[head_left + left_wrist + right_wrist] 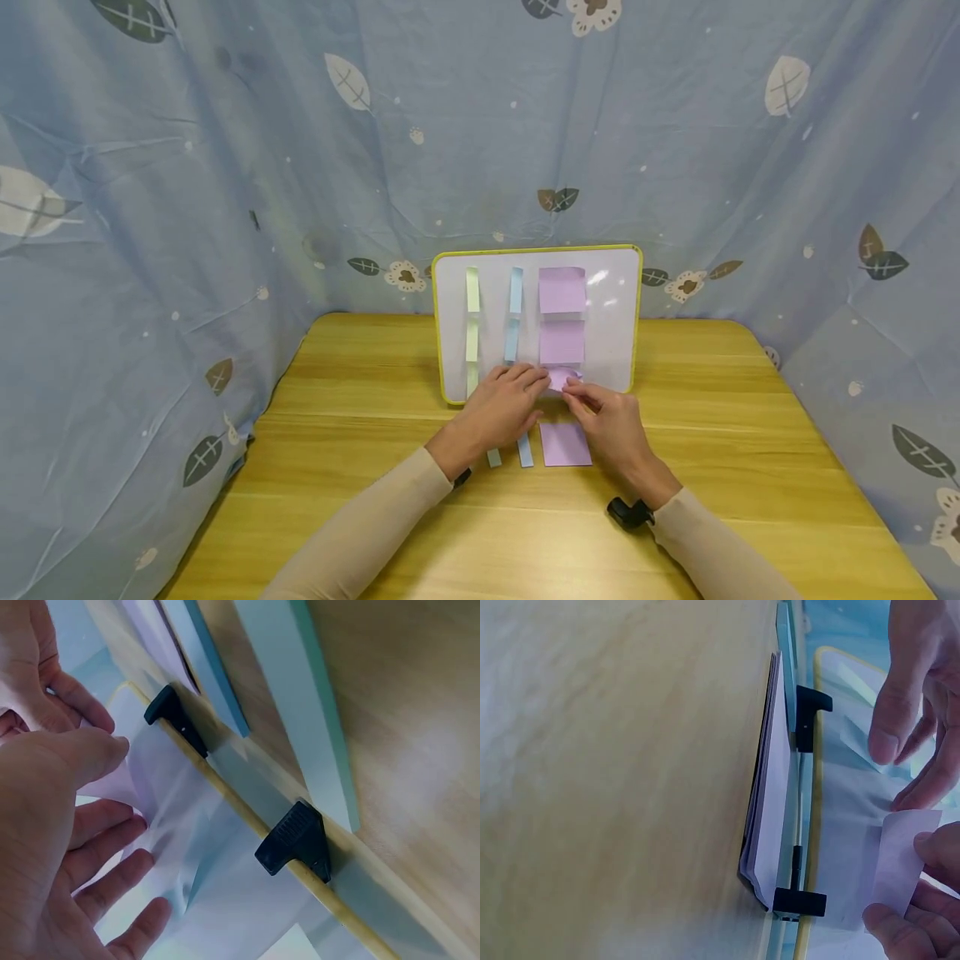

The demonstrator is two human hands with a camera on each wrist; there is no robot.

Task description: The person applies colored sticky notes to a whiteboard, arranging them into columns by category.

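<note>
A white board [611, 333] with a yellow frame stands upright on the table. My right hand [617, 427] pinches a small purple sticky note [901, 851] by its edge, low on the board under two other purple notes [562, 342]. My left hand [501, 407] is at the note's left side, fingers loosely extended; in the right wrist view a fingertip touches the note's corner, while the thumb stays apart from it. The left hand covers the lower part of the blue strip column [515, 292]. Pale green strips [472, 292] run down the board's left.
A purple sticky note pad [566, 444] lies on the table before the board, beside a blue strip pad [525, 451] and a green one [493, 457]. Black clip feet [296, 840] hold the board's lower edge. Patterned blue curtain [480, 125] surrounds the wooden table [360, 367].
</note>
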